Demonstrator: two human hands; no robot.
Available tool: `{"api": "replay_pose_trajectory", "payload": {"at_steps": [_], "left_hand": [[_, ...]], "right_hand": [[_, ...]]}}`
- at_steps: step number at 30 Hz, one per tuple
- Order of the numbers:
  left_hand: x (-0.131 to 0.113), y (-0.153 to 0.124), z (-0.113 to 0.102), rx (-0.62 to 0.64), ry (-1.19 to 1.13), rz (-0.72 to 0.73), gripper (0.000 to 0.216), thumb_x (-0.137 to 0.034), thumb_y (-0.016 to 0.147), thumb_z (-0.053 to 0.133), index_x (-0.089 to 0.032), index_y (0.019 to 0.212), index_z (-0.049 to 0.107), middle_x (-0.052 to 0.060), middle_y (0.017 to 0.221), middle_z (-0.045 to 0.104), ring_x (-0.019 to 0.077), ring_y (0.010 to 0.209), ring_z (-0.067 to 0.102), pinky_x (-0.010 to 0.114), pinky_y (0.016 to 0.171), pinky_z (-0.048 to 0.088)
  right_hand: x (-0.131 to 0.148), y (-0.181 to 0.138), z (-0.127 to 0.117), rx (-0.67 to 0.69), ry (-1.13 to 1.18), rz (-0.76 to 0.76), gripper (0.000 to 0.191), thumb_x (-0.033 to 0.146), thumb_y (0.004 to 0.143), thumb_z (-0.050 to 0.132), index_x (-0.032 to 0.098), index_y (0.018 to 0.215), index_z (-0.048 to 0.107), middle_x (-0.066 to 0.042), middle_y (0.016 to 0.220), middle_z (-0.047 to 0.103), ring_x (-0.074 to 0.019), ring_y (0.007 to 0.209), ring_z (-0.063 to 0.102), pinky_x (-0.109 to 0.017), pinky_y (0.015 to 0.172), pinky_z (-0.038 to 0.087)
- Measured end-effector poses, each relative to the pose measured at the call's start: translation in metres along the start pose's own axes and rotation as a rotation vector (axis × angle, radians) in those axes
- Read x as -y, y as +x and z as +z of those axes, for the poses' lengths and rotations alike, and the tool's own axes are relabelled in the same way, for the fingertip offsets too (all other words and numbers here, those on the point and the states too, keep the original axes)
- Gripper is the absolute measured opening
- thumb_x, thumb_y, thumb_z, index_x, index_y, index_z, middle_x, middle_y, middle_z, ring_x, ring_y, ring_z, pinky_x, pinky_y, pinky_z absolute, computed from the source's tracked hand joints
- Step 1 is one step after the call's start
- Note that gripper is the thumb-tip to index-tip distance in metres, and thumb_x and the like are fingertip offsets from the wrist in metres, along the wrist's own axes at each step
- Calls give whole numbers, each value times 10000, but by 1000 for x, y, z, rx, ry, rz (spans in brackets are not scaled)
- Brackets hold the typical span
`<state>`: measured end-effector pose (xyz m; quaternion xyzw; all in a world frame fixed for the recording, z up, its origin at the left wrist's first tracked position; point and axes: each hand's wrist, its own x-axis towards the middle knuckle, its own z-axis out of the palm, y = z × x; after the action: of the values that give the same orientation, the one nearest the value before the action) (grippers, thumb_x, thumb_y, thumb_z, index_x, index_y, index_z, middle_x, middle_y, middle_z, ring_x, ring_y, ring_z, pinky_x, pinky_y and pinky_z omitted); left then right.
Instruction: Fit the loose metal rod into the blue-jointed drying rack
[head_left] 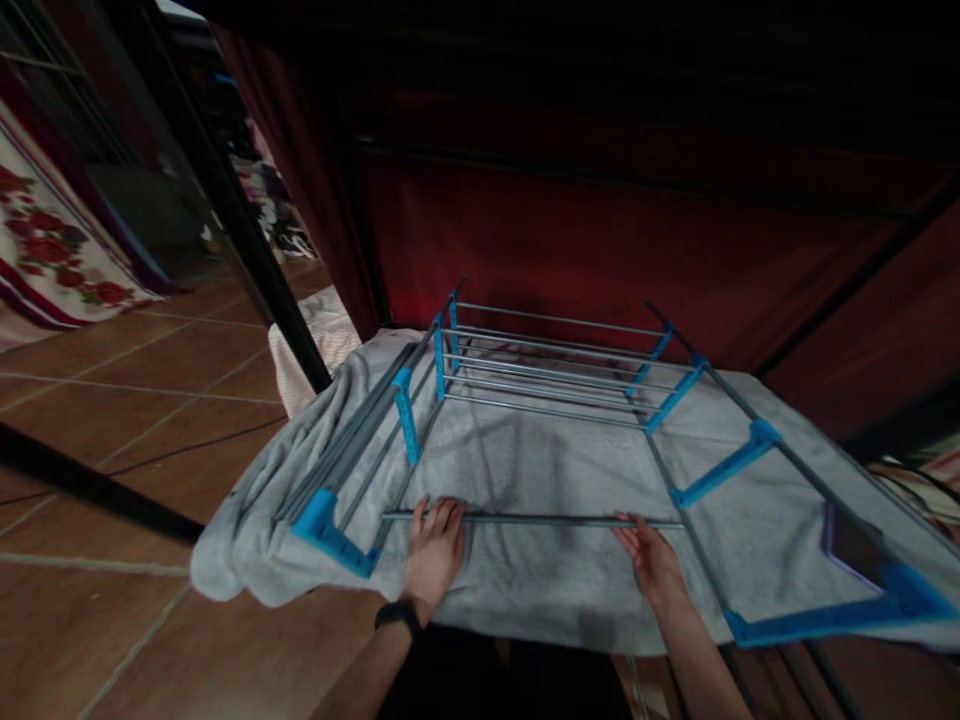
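Observation:
A thin grey metal rod (540,519) runs crosswise between the two sides of a partly built rack (544,418) with blue plastic brackets. My left hand (436,550), with a black band at the wrist, is closed over the rod near its left end. Toward the other end, my right hand (651,560) grips it with the fingertips, palm turned inward. Farther back, several rods span the frame between blue brackets (675,395). The near left corner bracket (334,535) and near right corner bracket (832,615) lie outside my hands.
A grey blanket (525,590) covers the surface under the rack. More loose rods (349,440) lie bundled along the left side. A dark flat device (855,545) rests at the right. Dark posts (225,210) and a red curtain (570,240) stand around the surface.

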<state>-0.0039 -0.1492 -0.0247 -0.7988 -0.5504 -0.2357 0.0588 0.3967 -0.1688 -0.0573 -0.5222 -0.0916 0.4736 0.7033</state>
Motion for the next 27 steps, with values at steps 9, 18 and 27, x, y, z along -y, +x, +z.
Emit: {"api": "replay_pose_trajectory", "payload": {"at_steps": [9, 18, 27], "left_hand": [[-3, 2, -3, 24, -22, -55, 404, -111, 1024, 445, -237, 1290, 722, 97, 1263, 773, 251, 1253, 687, 530, 1285, 332], [0, -3, 5, 31, 87, 84, 464, 0, 956, 427, -188, 1282, 698, 109, 1267, 753, 257, 1232, 685, 533, 1214, 413], [-26, 22, 2, 268, 112, 258, 401, -13, 988, 459, -176, 1306, 641, 112, 1186, 744, 242, 1099, 704, 416, 1007, 513]], "right_hand": [[0, 0, 4, 2, 26, -3, 176, 240, 703, 838, 191, 834, 731, -47, 865, 804, -186, 860, 786, -300, 850, 679], [6, -8, -5, 51, -3, -5, 266, 339, 693, 912, 207, 849, 743, -44, 938, 809, -213, 973, 784, -423, 1065, 615], [18, 4, -21, -12, -54, 126, 104, 255, 768, 800, 227, 849, 741, -39, 1019, 795, -187, 1030, 777, -384, 1132, 558]]}}
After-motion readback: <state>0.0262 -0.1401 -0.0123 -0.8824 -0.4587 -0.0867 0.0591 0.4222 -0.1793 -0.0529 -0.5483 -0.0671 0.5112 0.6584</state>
